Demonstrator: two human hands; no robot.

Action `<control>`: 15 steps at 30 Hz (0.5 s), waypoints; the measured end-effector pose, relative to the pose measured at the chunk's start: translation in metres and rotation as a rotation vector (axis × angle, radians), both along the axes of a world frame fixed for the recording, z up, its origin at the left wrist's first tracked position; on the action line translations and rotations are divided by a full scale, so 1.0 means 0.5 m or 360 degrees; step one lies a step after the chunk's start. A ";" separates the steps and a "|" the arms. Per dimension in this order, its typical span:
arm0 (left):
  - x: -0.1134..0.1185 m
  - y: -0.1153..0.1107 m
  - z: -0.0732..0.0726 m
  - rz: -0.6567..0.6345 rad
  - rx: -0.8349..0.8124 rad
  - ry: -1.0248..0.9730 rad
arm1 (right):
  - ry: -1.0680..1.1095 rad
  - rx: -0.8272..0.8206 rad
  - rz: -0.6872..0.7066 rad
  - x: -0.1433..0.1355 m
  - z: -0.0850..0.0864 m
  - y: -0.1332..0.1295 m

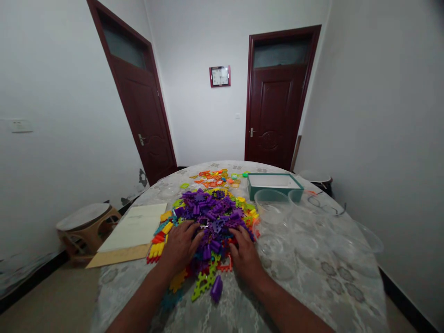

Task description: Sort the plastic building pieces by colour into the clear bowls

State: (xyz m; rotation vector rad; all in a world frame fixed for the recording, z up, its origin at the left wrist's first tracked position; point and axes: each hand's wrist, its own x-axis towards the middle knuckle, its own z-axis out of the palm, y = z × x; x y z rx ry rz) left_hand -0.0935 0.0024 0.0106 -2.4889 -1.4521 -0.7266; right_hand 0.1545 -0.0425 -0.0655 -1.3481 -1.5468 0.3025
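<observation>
A heap of purple plastic building pieces [211, 212] lies mid-table, mixed at its edges with yellow, green, orange, red and blue ones. My left hand [180, 245] rests on the near left side of the heap, fingers apart, fingertips touching purple pieces. On the opposite side, my right hand [245, 254] lies against the heap with thumb and fingers spread. Between the hands are a lime-green toothed piece [204, 280] and a loose purple piece [216, 289]. An orange-red toothed piece [225, 264] sits beside my right thumb. Neither hand visibly grips a piece.
Clear plastic tubs [273, 208] stand on the right, in front of a green-edged box [275, 185]. Orange pieces [211, 178] lie scattered at the back. A pale paper sheet [133, 226] and tan strip [120, 255] lie left. A stool [85, 217] stands beside the table.
</observation>
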 end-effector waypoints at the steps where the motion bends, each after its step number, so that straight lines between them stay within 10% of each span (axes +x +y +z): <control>1: 0.001 -0.012 -0.007 0.0007 0.0002 -0.0015 | -0.0001 -0.0001 0.0010 0.001 0.000 0.000; 9: 0.026 -0.073 -0.053 0.0066 -0.0032 0.0032 | -0.0094 0.0062 0.0077 0.009 0.003 -0.001; 15: 0.064 -0.039 -0.031 0.0153 -0.0128 0.0139 | -0.0250 0.0136 0.0101 0.011 0.004 0.000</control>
